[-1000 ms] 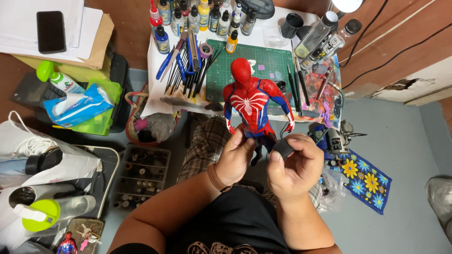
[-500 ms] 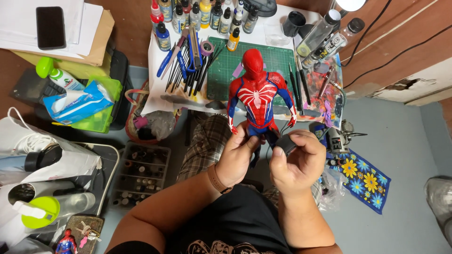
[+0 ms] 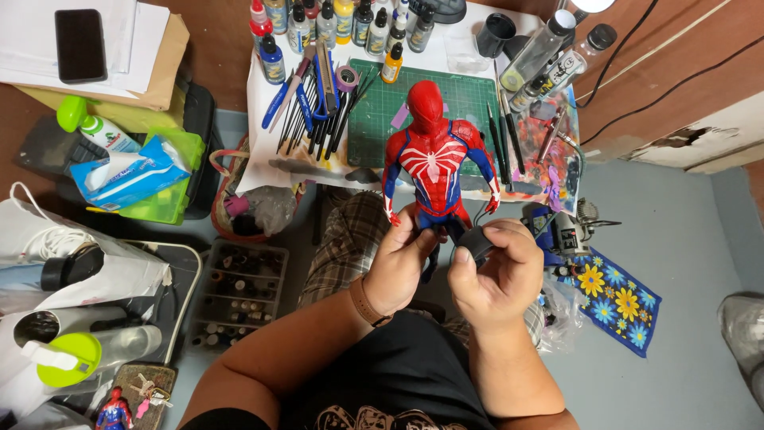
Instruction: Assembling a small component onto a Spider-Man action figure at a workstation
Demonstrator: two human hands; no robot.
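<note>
A red and blue action figure [image 3: 431, 155] with a white spider mark on its chest stands upright above my lap, in front of the green cutting mat [image 3: 374, 119]. My left hand [image 3: 402, 259] grips the figure at its hips and legs. My right hand [image 3: 493, 267] is closed around a small dark round part [image 3: 476, 243] right beside the figure's lower body. The figure's legs are hidden behind my fingers.
Paint bottles [image 3: 334, 20] line the desk's far edge, brushes and pens [image 3: 314, 103] lie left of the mat. A wipes pack [image 3: 127, 175] sits on a green box at left, a tray of small bottles [image 3: 235, 287] on the floor, a floral cloth [image 3: 617, 299] at right.
The figure has been lifted slightly higher and turned a little, both hands staying around its lower body.
</note>
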